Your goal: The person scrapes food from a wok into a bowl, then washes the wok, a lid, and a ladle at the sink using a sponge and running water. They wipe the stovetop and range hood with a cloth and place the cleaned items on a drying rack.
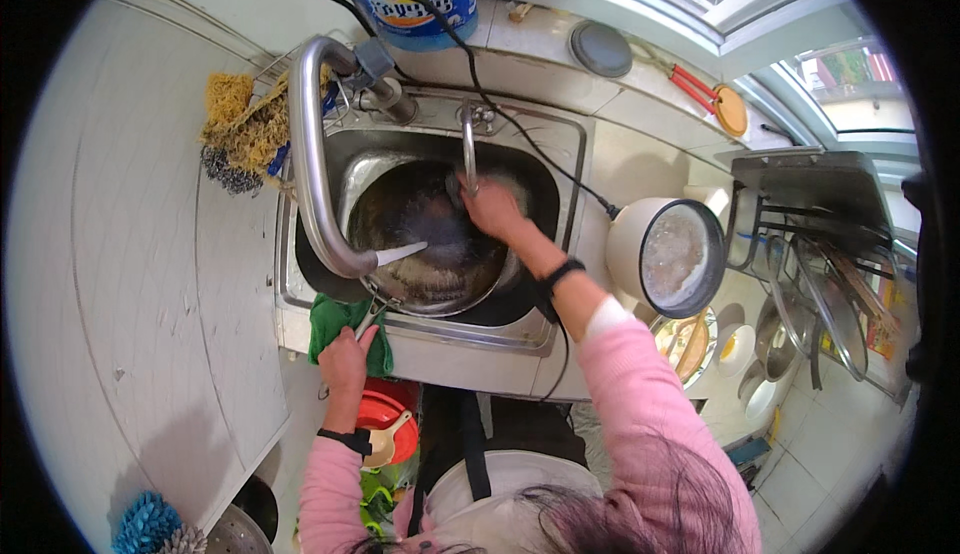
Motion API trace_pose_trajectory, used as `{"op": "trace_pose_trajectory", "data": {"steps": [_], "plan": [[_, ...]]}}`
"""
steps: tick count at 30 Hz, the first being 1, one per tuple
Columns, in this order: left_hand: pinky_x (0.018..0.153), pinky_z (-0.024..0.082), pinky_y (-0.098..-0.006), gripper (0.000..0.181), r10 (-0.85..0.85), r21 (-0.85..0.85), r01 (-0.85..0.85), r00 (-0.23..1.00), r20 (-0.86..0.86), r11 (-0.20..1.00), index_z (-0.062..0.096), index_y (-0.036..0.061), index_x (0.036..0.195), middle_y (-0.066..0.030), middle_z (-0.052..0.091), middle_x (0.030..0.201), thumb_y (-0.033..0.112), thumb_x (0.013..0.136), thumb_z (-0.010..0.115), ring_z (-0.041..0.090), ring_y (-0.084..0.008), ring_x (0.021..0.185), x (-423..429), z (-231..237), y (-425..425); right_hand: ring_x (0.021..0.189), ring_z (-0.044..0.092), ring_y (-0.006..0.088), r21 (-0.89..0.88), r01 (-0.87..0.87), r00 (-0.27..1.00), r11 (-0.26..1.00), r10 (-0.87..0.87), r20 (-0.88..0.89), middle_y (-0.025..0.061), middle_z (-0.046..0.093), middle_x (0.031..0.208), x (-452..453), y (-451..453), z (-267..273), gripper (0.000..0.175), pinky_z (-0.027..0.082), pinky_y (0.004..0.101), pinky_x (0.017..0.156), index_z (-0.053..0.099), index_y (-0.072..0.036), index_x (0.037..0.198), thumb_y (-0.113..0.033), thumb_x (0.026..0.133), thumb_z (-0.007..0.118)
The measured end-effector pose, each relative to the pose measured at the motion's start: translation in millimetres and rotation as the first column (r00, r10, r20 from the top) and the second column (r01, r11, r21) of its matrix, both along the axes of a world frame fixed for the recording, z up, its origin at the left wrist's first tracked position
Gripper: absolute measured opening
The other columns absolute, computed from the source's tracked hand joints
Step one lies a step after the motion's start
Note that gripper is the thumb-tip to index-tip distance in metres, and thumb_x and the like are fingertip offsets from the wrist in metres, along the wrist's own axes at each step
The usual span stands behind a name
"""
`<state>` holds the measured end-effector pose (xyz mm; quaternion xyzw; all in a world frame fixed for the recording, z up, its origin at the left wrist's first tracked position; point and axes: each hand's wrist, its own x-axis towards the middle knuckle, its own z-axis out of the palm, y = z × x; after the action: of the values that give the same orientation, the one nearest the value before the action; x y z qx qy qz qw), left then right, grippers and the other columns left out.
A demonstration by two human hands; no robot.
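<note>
A round metal wok (450,284) sits tilted in the stainless steel sink (559,115), its inside dark and wet. Water streams into it from the large curved faucet (311,171). My left hand (346,359) grips the wok's metal handle (370,320) over the sink's front edge, beside a green cloth (328,323). Reaching into the wok, my right hand (491,205) is pressed near its far right wall. Its fingers are closed on a small dark grey pad (453,189), mostly hidden and blurred; its exact kind is unclear. A thinner faucet (469,145) stands just above that hand.
Right of the sink, an electric pot (626,242) holds cloudy, bubbly liquid; its black cord (517,130) crosses above the sink. Sponges and a scourer (240,118) hang at left. A large blue bottle (420,6) stands behind. Dishes (736,347) and a rack (810,171) lie farther right.
</note>
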<state>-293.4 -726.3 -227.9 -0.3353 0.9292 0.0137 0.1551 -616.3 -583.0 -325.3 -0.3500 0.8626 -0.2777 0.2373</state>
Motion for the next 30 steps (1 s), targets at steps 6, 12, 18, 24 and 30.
{"op": "trace_pose_trajectory", "data": {"steps": [6,12,18,24,30], "plan": [[0.050,0.052,-0.0443,0.056,-0.022,-0.017,0.022,1.000,-0.011,1.000,0.059,0.0051,0.069,-0.0190,0.063,0.061,0.058,0.086,0.058,0.065,-0.0362,0.057,0,-1,-2,0.116,0.056,0.0344,-0.363,-0.293,0.931,0.884,0.177,-0.320,0.0154,0.061,0.124,69,-38,31,0.038,0.047,0.0422,0.098,0.058,-0.003,0.121,-0.010,0.084,0.054],[0.048,0.052,-0.0426,0.056,-0.047,-0.068,0.047,0.999,0.002,0.997,0.059,0.0066,0.067,-0.0171,0.063,0.060,0.059,0.086,0.058,0.065,-0.0339,0.055,2,-6,-3,0.109,0.059,0.0348,-0.150,-0.117,0.970,0.982,0.081,-0.228,0.0153,0.062,0.119,7,-65,25,0.034,0.048,0.0425,0.095,0.059,-0.005,0.120,-0.013,0.089,0.050],[0.047,0.051,-0.0415,0.056,-0.071,-0.050,0.070,0.997,-0.011,0.996,0.058,0.0063,0.066,-0.0168,0.063,0.059,0.058,0.087,0.058,0.065,-0.0334,0.054,-1,-3,-4,0.107,0.060,0.0372,-0.195,-0.283,0.939,0.939,0.231,-0.253,0.0166,0.062,0.119,42,-56,13,0.033,0.049,0.0447,0.090,0.058,-0.004,0.118,-0.013,0.087,0.051],[0.046,0.051,-0.0415,0.056,-0.102,-0.081,0.100,0.995,-0.017,0.992,0.057,0.0062,0.065,-0.0167,0.062,0.056,0.058,0.086,0.059,0.064,-0.0335,0.052,-3,-6,-3,0.107,0.060,0.0396,-0.076,0.073,0.995,0.994,-0.077,-0.062,0.0196,0.060,0.121,-1,4,-3,0.035,0.050,0.0469,0.089,0.054,-0.007,0.125,-0.014,0.091,0.048],[0.046,0.051,-0.0418,0.056,-0.109,-0.080,0.106,0.994,-0.028,0.991,0.057,0.0063,0.065,-0.0168,0.061,0.055,0.058,0.086,0.059,0.064,-0.0339,0.052,-1,-6,-5,0.121,0.054,0.0324,-0.221,-0.076,0.977,0.972,0.029,-0.209,0.0161,0.057,0.130,81,20,30,0.040,0.044,0.0422,0.102,0.055,-0.004,0.127,-0.005,0.088,0.049]]}}
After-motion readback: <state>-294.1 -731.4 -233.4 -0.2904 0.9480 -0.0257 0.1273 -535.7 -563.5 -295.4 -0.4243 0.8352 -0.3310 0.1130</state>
